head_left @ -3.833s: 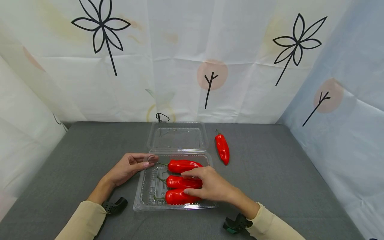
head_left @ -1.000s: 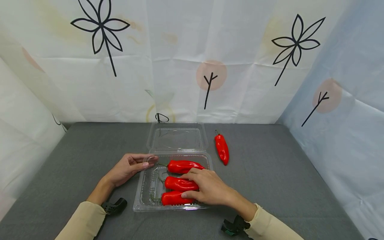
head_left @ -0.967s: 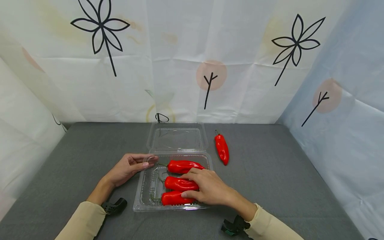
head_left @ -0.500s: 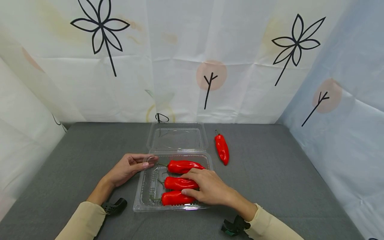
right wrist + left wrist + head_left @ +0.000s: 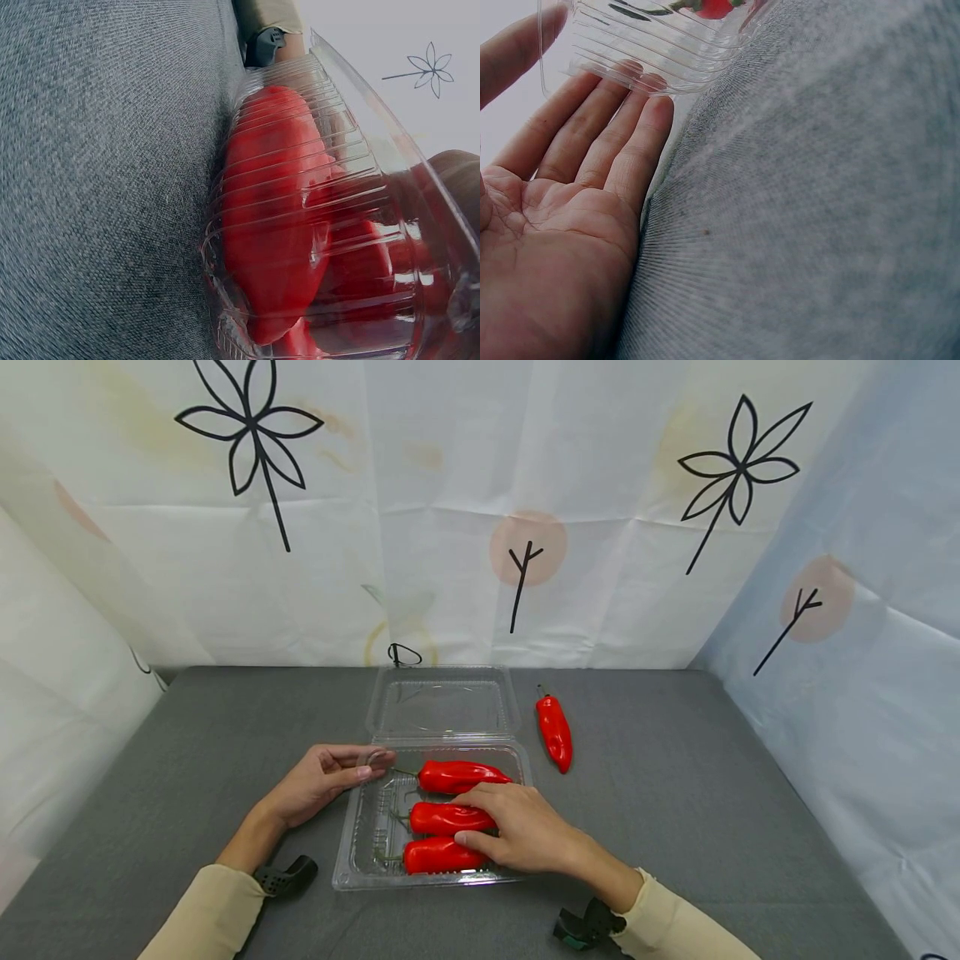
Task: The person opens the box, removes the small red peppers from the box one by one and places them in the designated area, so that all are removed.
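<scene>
A clear plastic clamshell box (image 5: 347, 860) lies with its lid folded back. Three red peppers lie crosswise in it: a far pepper (image 5: 457, 775), a middle pepper (image 5: 442, 818) and a near pepper (image 5: 435, 856), stems to the left. My right hand (image 5: 521, 827) holds the middle pepper, fingers over its far side and thumb between it and the near pepper. Its palm covers the right ends of both. The right wrist view shows the near pepper (image 5: 274, 202) through the ribbed wall. My left hand (image 5: 577, 195), fingers extended, touches the box's left back corner.
Another red pepper (image 5: 555, 732) lies on the grey cloth (image 5: 637, 752), right of the open lid (image 5: 442, 702). Printed fabric (image 5: 600, 585) hangs behind and along both sides of the table.
Over several seconds my right hand has slid a little left, and the middle and near peppers have shifted left. Lately only the middle pepper has moved, very slightly. The left hand stays put.
</scene>
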`<control>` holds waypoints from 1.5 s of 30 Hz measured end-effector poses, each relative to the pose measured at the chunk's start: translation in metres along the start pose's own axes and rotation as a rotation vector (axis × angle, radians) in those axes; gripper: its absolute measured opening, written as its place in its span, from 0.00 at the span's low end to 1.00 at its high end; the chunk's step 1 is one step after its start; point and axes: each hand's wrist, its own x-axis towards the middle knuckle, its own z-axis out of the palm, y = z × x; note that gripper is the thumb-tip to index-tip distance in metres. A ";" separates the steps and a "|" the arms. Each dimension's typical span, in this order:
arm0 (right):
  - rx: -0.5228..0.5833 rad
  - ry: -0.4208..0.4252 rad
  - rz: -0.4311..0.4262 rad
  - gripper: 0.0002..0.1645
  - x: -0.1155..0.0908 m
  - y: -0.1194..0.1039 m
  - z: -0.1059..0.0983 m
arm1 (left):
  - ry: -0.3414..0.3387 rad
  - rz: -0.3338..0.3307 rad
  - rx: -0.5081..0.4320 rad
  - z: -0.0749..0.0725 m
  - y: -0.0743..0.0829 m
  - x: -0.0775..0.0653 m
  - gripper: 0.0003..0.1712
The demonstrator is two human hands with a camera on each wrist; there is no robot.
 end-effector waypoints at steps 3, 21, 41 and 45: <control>0.002 0.007 0.001 0.24 0.000 -0.001 0.000 | 0.005 -0.006 0.005 0.000 0.000 0.000 0.23; 0.225 0.068 0.026 0.28 -0.001 0.000 -0.004 | 0.020 -0.020 0.024 -0.001 -0.003 0.000 0.24; 0.254 0.200 -0.037 0.26 -0.008 -0.002 -0.025 | 0.030 -0.019 0.035 -0.002 -0.006 0.000 0.24; 0.237 0.223 -0.024 0.27 -0.009 -0.003 -0.031 | 0.026 -0.013 0.027 -0.002 -0.005 0.000 0.24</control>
